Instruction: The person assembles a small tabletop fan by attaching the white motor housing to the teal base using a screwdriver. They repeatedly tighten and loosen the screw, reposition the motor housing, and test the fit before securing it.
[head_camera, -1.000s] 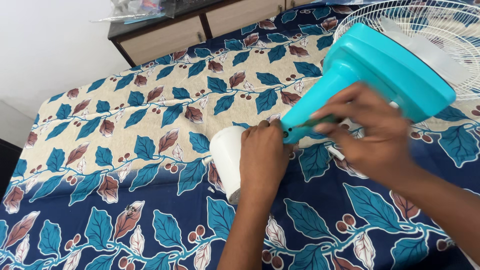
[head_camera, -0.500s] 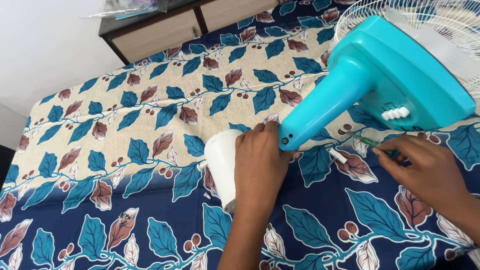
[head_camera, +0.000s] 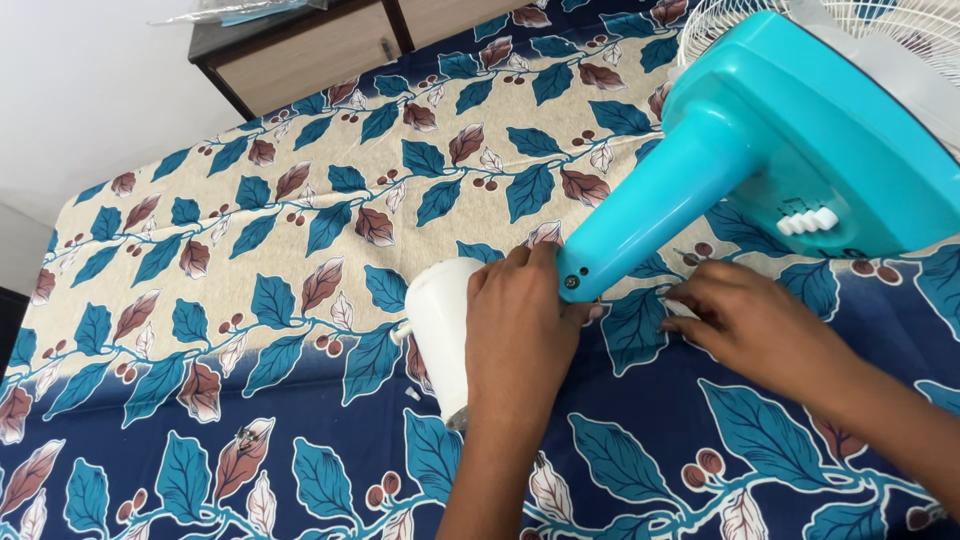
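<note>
Left hand (head_camera: 520, 325) clamps the white base (head_camera: 445, 330) against the turquoise fan (head_camera: 760, 150) neck on the leaf-print bed (head_camera: 250, 240). Right hand (head_camera: 755, 325), fingers curled down, picks at something hidden; fastening seems underway.

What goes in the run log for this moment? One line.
left hand: grips white fan base | right hand: flat on bedsheet, below turquoise fan neck | fan: lying down

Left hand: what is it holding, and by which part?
The left hand grips the white base piece around its end nearest the turquoise fan neck.
</note>
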